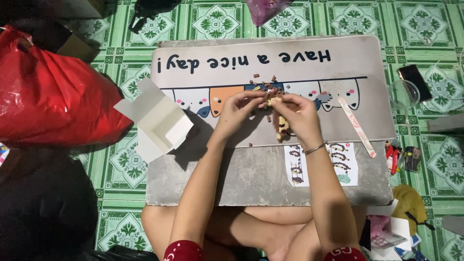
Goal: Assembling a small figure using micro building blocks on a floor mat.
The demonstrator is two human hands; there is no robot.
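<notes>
Both hands [270, 104] pinch tiny brick model [282, 126] w/ fingertips over mat [367, 111].

The mat [338, 121] under the hands looks like soft matt fabric with a printed top, lying on a rough, dull grey slab [251, 179]. At nine o'clock a red bag [53, 96] of thin plastic shines and crinkles. Just left of the left hand [239, 108] an open white box [159, 121] looks like smooth matt card. The right hand [299, 116] wears a thin shiny metal bangle [315, 148] and pinches a small model of tiny plastic bricks [278, 113]. At five o'clock a printed sheet [350, 166] looks like paper. At three o'clock sits a clear glossy lid [403, 94]. The floor [425, 24] is glossy patterned green tile or vinyl.
</notes>
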